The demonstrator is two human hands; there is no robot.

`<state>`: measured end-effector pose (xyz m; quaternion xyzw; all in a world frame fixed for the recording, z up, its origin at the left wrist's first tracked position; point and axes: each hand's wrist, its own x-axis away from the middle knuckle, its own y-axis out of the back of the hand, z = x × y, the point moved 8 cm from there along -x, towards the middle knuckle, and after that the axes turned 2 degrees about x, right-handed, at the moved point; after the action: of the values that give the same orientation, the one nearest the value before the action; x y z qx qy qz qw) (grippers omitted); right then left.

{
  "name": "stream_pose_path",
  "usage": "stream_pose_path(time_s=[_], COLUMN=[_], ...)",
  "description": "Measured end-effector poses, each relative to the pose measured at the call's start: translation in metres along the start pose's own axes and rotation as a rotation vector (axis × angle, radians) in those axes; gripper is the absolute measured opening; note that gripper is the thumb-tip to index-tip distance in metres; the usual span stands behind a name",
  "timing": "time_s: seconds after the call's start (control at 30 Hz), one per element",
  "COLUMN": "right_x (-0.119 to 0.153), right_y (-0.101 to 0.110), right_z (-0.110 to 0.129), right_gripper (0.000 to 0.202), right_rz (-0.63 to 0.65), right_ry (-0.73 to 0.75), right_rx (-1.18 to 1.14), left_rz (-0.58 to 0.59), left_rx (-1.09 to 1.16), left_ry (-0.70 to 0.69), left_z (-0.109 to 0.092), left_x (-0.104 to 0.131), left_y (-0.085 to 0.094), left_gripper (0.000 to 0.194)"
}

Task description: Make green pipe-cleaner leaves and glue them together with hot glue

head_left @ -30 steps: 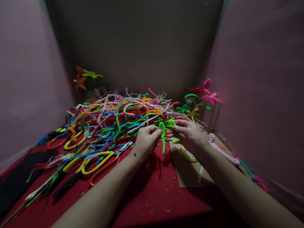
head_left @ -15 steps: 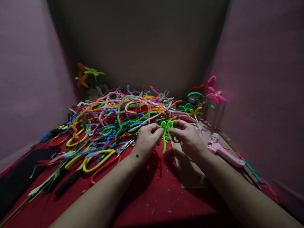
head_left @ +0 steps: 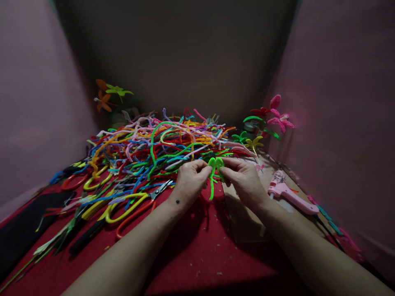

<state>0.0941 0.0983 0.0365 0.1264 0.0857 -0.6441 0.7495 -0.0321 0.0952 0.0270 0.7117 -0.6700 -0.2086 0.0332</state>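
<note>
Between my hands is a bright green pipe cleaner (head_left: 212, 181), bent into two upright loops with a tail hanging down. My left hand (head_left: 194, 177) pinches the left loop between thumb and fingers. The right loop is held in the fingertips of my right hand (head_left: 243, 176). Whether the two loops are one piece or two, I cannot tell. Behind my hands lies a large heap of pipe cleaners (head_left: 173, 139) in many colours. Scissors (head_left: 132, 209) with yellow and red handles rest to the left of my left wrist, blades pointing toward the hand.
A pink glue gun (head_left: 293, 196) lies on a cardboard sheet (head_left: 247, 228) to the right. Pink and red pipe-cleaner flowers (head_left: 280, 120) stand at back right, orange and green flowers (head_left: 115, 90) at back left. A red cloth (head_left: 197, 263) covers the table; a black flat object (head_left: 27, 234) is at left.
The two green loops have come closer together, and my right hand has shifted slightly left. The whole view has also moved a little.
</note>
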Motion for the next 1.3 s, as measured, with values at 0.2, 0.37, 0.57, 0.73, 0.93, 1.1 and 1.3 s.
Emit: stream_pose_path(time_s=[0.2,0.37,0.57,0.73,0.93,1.1,1.3], right_x=[-0.0003,0.0001,0.0004,0.0004,0.0007,0.0013,0.0038], right_y=[0.004,0.0048,0.005,0.0039,0.0037,0.0,-0.0041], right_z=[-0.0011,0.0006,0.0006,0.0003,0.0015,0.0042,-0.0009], right_gripper=[0.026,0.026,0.026,0.025,0.026,0.023,0.023], right_rz=[-0.017,-0.015,-0.027,-0.022,-0.019,0.017,0.056], right_ry=[0.03,0.057,0.052,0.041,0.045,0.061,0.044], right_rx=[0.083,0.147,0.148,0.121,0.13,0.144,0.106], left_rz=[0.008,0.017,0.022,0.017,0.025,0.031,0.015], left_rx=[-0.011,-0.007,-0.031,-0.047,-0.039,-0.035,-0.034], left_ry=[-0.007,-0.006,-0.037,-0.056,-0.056,-0.064,-0.052], left_z=[-0.0003,0.0014,0.0017,-0.0001,-0.0004,-0.0017,-0.0007], left_x=[0.0002,-0.0006,-0.0006,0.0,0.0007,0.0014,0.0004], left_y=[-0.0014,-0.0025,-0.0027,-0.0026,-0.0033,-0.0031,-0.0019], left_gripper=[0.021,0.02,0.021,0.021,0.02,0.022,0.021])
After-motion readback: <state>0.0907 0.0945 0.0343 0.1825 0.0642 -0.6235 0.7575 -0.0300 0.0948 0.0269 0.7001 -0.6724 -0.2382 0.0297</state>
